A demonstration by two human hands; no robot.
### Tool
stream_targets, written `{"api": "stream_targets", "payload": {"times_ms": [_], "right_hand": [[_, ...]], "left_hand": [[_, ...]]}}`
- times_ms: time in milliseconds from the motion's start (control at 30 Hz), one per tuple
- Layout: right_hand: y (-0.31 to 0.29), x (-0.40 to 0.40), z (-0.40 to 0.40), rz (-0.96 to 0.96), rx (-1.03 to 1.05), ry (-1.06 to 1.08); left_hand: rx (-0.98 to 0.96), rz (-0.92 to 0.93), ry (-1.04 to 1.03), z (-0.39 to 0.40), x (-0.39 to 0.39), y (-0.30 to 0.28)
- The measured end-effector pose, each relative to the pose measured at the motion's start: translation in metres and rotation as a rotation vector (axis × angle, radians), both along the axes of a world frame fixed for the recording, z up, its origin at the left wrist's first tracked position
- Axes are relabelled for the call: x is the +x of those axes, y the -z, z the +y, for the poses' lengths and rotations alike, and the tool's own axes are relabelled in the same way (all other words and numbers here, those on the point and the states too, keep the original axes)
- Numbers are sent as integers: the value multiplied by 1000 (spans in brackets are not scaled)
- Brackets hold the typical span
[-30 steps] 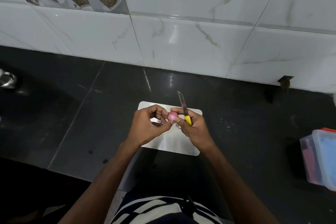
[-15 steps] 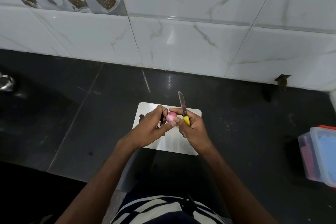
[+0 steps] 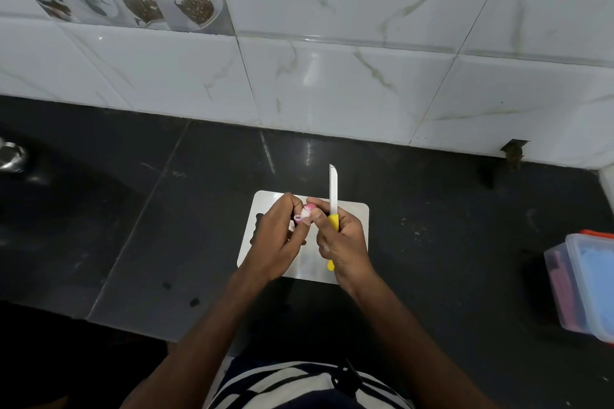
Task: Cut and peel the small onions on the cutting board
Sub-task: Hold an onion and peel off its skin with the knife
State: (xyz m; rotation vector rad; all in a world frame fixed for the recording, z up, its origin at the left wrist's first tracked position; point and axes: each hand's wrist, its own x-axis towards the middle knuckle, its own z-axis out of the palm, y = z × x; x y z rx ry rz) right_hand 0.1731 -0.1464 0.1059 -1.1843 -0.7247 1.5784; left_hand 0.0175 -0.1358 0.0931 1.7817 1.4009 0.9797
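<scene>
While our left hand (image 3: 277, 236) pinches the onion (image 3: 307, 211) and right hand (image 3: 345, 242) grips the knife (image 3: 333, 196), the upright blade risks nicking fingers if skin slips

Support surface is a dark polished stone counter (image 3: 432, 242) – seam lines run across it, tiled wall at the back edge. Directly on it: a white cutting board (image 3: 357, 219) near the front edge, centre, with a cut-out handle slot on its left side. Far right, a clear plastic container (image 3: 584, 282) with an orange edge, cut off by the frame. Far left, a shiny metal object (image 3: 10, 156) – only partly in view, can't identify it.
</scene>
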Motion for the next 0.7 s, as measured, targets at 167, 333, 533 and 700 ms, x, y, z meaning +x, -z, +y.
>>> {"api": "stream_targets", "payload": {"times_ms": [167, 333, 533, 700], "right_hand": [[0, -12, -1, 25, -140, 90], [3, -11, -1, -130, -131, 70], [1, 19, 9, -397, -43, -204], [1, 16, 13, -310, -134, -97]], "left_hand": [[173, 64, -219, -11, 18, 0], [-81, -156, -392, -8, 19, 0], [-334, -194, -62, 7, -13, -1], [-124, -85, 93, 13, -14, -11]]}}
